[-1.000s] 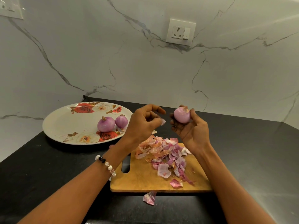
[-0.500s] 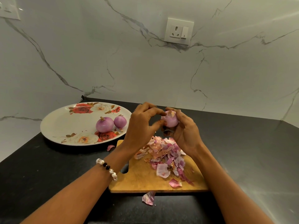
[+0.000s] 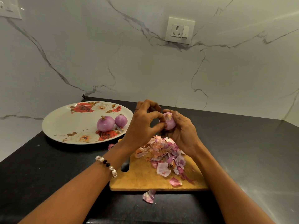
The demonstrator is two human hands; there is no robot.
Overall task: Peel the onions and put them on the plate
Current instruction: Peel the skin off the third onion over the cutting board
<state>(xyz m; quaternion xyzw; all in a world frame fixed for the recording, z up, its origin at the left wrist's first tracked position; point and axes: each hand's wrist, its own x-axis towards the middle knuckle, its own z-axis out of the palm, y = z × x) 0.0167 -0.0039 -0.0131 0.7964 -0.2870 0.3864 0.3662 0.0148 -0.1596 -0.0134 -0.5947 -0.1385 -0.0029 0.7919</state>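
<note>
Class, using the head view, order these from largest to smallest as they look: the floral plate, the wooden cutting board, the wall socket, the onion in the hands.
1-2. wooden cutting board and floral plate: alike, the board nearer, so unranked.
3. wall socket.
4. onion.

A black speckled tabletop (image 3: pixel 48 167) runs back to a white marble wall (image 3: pixel 97 54) veined in grey. On the near middle of the tabletop lies a wooden cutting board (image 3: pixel 142 178) with a slot handle at its left end. A white socket with a switch (image 3: pixel 179 30) is set in the wall, far and right of centre. Part of another white plate (image 3: pixel 9 10) shows at the far left edge of the wall.
</note>
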